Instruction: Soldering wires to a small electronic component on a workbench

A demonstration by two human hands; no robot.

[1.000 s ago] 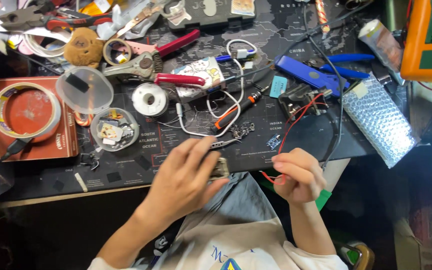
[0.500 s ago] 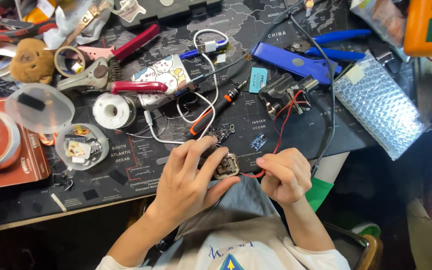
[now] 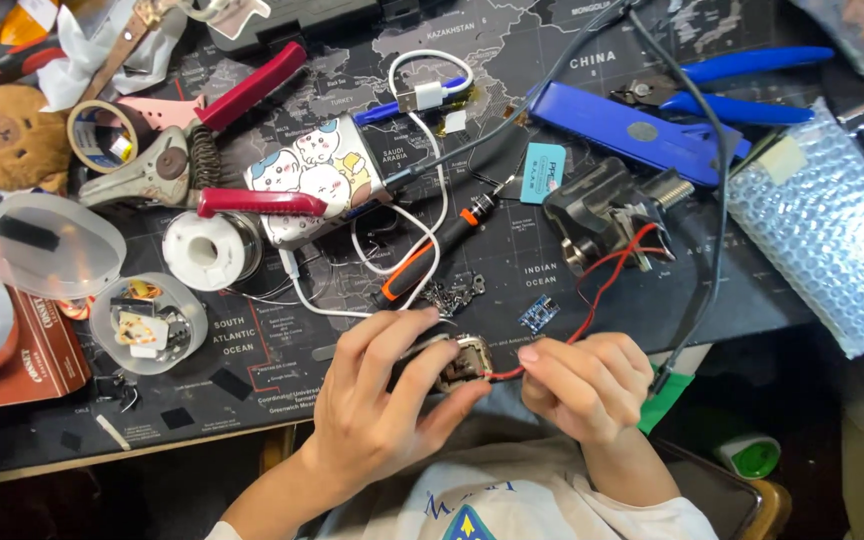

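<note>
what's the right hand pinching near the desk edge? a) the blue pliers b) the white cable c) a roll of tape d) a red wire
d: the right hand pinches a thin red wire that runs from the small metal part in the left hand up toward the black part on the mat.

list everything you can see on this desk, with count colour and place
small motor: 1, metal, held at near edge
red wire: 1, from motor to black part
black part: 1, right of centre
screwdriver: 1, black and orange, centre
small circuit board: 1, blue, above right hand
solder spool: 1, white, left of centre
cartoon case: 1, silver, centre
white cable: 1, looped, top centre
blue pliers: 1, top right
bubble wrap: 1, clear, right
plush toy: 1, brown, far left
desk mat: 1, black
left hand: grip on motor
right hand: pinching red wire
</note>
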